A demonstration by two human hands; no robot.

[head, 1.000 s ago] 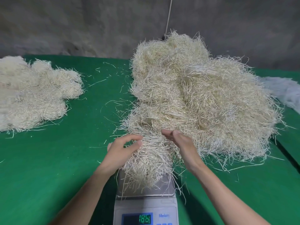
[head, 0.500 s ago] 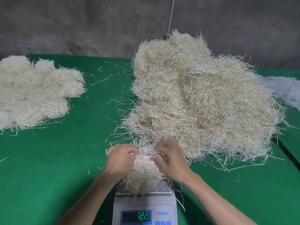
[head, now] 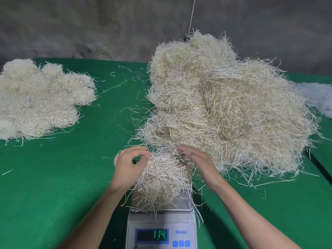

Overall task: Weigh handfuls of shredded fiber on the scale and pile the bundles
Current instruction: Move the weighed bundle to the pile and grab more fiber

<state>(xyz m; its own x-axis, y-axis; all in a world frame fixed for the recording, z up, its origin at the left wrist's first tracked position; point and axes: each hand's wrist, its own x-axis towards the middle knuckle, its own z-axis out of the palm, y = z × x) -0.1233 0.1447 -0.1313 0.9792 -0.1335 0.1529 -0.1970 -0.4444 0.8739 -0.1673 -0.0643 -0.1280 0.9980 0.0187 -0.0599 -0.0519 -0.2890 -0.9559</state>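
A small clump of pale shredded fiber (head: pixel 161 182) lies on the steel pan of a white digital scale (head: pixel 161 229) at the near edge; its display reads 114. My left hand (head: pixel 130 166) cups the clump's left side with curved fingers. My right hand (head: pixel 195 160) rests against the clump's right side, fingers nearly straight, fingertips in loose strands. A big heap of unweighed fiber (head: pixel 224 105) rises just behind the scale. A flatter pile of bundles (head: pixel 39 99) lies at the far left.
Everything sits on a green cloth-covered table (head: pixel 62 177) against a grey wall. Loose strands (head: pixel 116 87) are scattered between the two piles. Something white and fluffy (head: pixel 319 97) lies at the right edge. A dark seam (head: pixel 321 168) runs along the table's right side.
The fiber on the scale went from a tall strip joined to the heap to a compact clump. The reading dropped from 186 through 122 to 114. Both hands have opened out around the clump.
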